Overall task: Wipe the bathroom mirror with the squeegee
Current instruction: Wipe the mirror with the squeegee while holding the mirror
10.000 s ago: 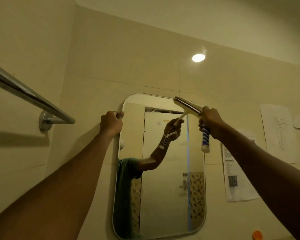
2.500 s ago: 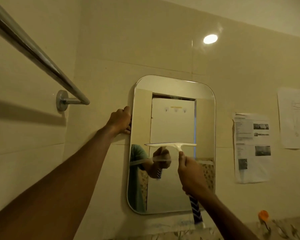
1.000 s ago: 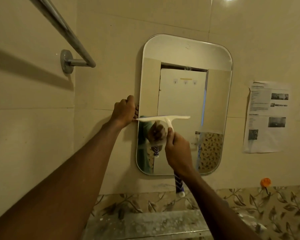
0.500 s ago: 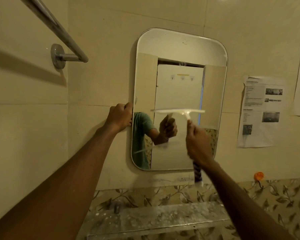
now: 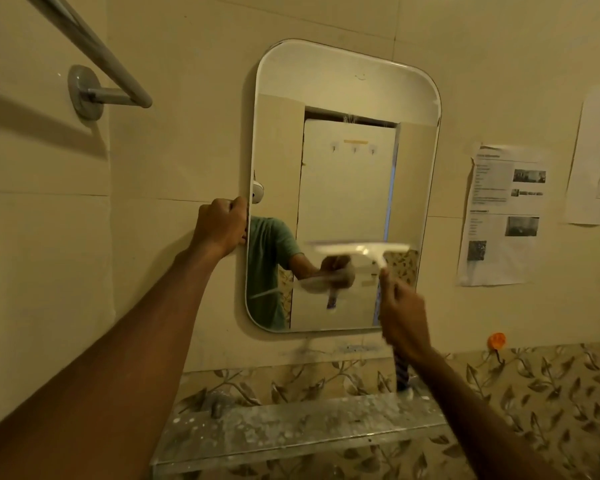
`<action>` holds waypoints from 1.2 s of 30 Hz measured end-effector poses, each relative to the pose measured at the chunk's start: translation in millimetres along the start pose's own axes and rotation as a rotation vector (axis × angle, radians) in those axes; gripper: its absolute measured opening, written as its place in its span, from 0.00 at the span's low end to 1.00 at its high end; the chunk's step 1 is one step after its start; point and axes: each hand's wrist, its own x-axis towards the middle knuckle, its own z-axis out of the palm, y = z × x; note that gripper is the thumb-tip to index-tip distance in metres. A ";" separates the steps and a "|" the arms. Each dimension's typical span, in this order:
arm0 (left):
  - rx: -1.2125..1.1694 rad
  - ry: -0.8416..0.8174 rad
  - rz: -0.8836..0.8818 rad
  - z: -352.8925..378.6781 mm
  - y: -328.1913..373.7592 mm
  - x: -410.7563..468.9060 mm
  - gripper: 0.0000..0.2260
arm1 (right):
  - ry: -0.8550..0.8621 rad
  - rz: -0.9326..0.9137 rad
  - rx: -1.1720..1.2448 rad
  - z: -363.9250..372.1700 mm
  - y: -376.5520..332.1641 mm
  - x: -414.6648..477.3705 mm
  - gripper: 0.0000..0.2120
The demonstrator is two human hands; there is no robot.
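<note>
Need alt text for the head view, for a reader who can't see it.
The right hand holds the squeegee, blade level across the lower part of the wall mirror; the left hand grips the mirror's left edge.

The blade of my squeegee [image 5: 359,249] is a blur just above my right hand [image 5: 404,317], and that hand hides most of the handle; only the striped end shows below my wrist. The fingertips of my left hand [image 5: 222,226] are hidden at the edge of the mirror [image 5: 343,74]. The print on the sheet [image 5: 503,216] to the right of my right hand is too small to read.
</note>
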 end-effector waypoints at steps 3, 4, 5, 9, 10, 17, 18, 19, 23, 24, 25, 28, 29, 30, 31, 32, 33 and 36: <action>-0.015 -0.004 -0.003 0.7 -0.8 -0.2 0.19 | 0.104 -0.031 -0.005 -30.3 -15.2 55.4 0.25; -0.018 -0.001 0.002 1.7 -2.1 0.3 0.19 | 0.118 -0.041 -0.015 -37.4 -16.7 67.2 0.24; -0.015 0.005 0.009 2.5 -3.2 0.4 0.19 | 0.121 -0.043 -0.025 -41.1 -12.8 73.2 0.24; 0.013 0.034 0.042 5.0 -6.1 1.1 0.20 | 0.094 0.057 0.008 -22.6 36.2 35.0 0.26; 0.016 0.037 0.044 5.7 -6.4 1.3 0.20 | 0.107 0.101 0.028 -14.6 51.4 14.3 0.27; 0.032 0.060 0.042 7.6 -7.6 -1.4 0.21 | 0.028 0.196 0.022 -31.5 57.5 -27.4 0.28; 0.034 0.061 0.045 7.0 -7.2 -2.5 0.22 | 0.033 0.177 0.050 -39.8 43.1 -11.2 0.28; 0.030 0.064 0.044 6.6 -6.8 -3.4 0.23 | 0.049 0.151 0.061 -46.6 30.8 7.6 0.28; 0.006 0.068 0.023 7.9 -8.5 -3.4 0.26 | 0.131 0.069 0.083 -54.8 10.7 63.6 0.27; 0.004 0.073 0.022 8.9 -9.7 -2.7 0.26 | 0.121 0.080 0.091 -51.6 15.3 63.7 0.29; 0.002 0.080 0.023 9.7 -10.5 -1.9 0.26 | 0.108 0.096 0.105 -45.3 23.2 56.5 0.29; -0.002 0.088 0.025 11.7 -11.8 -2.0 0.27 | 0.095 0.203 0.149 -15.7 54.3 1.5 0.26; -0.006 0.084 0.021 12.0 -11.4 -3.1 0.27 | 0.087 0.225 0.128 -6.5 62.3 -19.5 0.26; -0.011 0.082 0.016 11.5 -10.0 -4.6 0.27 | 0.071 0.235 0.094 0.7 68.4 -36.9 0.26; -0.014 0.077 0.004 10.3 -8.4 -6.1 0.27 | 0.056 0.244 0.071 4.8 71.5 -49.8 0.27; -0.018 0.071 -0.008 9.2 -7.0 -7.6 0.26 | 0.044 0.258 0.052 5.8 73.1 -56.7 0.27; -0.022 0.064 -0.018 8.2 -5.5 -9.1 0.26 | 0.039 0.262 0.031 4.2 70.0 -57.8 0.27; -0.031 0.053 -0.034 6.7 -3.1 -11.8 0.23 | 0.050 0.202 0.076 -3.4 40.9 -34.5 0.26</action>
